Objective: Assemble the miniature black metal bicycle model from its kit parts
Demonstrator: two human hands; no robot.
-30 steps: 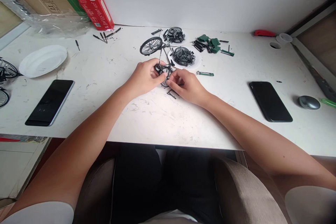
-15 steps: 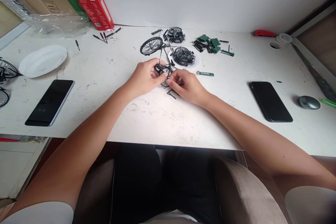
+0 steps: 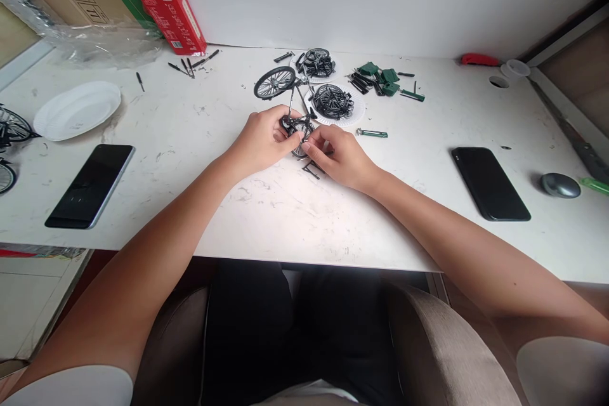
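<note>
A small black model bicycle [image 3: 292, 101] lies between my hands at the middle of the table, one spoked wheel pointing away from me. My left hand [image 3: 261, 139] is closed on its near end, thumb across the near wheel. The fingers of my right hand [image 3: 337, 151] are pinched at the right side of that same wheel; any small part between the fingertips is too small to make out. Just under the right fingers lies a thin black frame-like part [image 3: 311, 170]. Beyond the bicycle, black wheels and parts [image 3: 332, 102] are heaped on a paper plate [image 3: 360, 115].
Green and black pieces [image 3: 380, 79] lie at the back right, with a small green screwdriver-like tool [image 3: 373, 134] nearer. Phones rest at left [image 3: 90, 187] and right [image 3: 491, 184]. A white paper plate [image 3: 78, 108], red box [image 3: 183, 19] and more model bicycle wheels [image 3: 14, 124] are on the left.
</note>
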